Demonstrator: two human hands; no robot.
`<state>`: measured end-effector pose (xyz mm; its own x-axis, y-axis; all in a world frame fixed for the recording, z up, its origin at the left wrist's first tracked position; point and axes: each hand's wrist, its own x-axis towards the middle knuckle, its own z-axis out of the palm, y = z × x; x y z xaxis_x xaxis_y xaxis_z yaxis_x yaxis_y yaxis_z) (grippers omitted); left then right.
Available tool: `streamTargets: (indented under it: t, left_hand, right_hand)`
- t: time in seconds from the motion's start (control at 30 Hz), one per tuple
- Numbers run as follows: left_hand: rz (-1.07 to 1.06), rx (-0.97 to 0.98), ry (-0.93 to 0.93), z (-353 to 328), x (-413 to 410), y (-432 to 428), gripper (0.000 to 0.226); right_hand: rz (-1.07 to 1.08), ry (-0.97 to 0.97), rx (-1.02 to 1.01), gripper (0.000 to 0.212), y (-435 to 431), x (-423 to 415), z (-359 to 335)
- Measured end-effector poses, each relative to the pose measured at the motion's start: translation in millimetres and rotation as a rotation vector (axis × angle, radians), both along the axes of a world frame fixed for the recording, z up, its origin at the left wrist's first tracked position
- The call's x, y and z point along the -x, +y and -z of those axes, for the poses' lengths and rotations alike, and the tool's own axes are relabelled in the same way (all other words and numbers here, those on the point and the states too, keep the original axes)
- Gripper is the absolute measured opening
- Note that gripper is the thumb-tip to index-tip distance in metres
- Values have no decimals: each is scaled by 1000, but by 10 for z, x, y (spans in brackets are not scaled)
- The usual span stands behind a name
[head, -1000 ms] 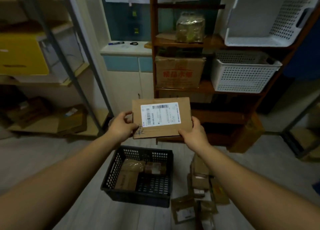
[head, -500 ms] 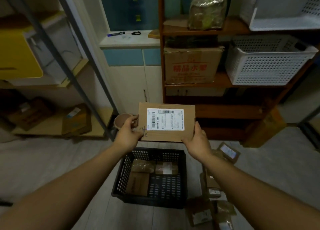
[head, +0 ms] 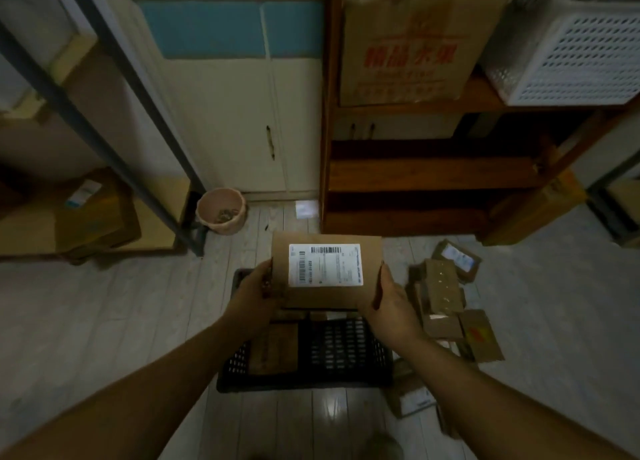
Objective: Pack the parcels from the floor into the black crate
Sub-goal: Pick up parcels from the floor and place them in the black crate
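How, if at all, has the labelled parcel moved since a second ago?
Yes: the labelled parcel has come down toward the black crate, now covering its far rim.

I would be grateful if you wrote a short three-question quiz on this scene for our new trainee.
1. True or false: both the left hand and the right hand hold the labelled parcel.
2. The floor pile of parcels lies on which side of the black crate? A left; B right; C behind.
3. What colour is the held parcel's label?
Key: 1 true; 2 B; 3 white.
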<state>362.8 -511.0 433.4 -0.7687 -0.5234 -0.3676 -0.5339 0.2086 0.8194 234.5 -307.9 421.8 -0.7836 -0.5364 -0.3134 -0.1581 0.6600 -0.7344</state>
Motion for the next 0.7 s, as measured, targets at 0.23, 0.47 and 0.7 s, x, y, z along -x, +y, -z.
streamTargets:
  t: [0.23, 0.47, 0.7]
  left_hand:
    - [44, -2, -113, 1667, -86, -68, 38]
    - [14, 99, -184, 3139, 86, 101, 53]
    - [240, 203, -384, 4320, 302, 310, 42]
  right_hand:
    - [-48, -95, -135, 78, -84, -115, 1594]
    - [-91, -113, -278, 61, 2, 89, 3113]
    - [-188, -167, -412, 52, 122, 282, 4329]
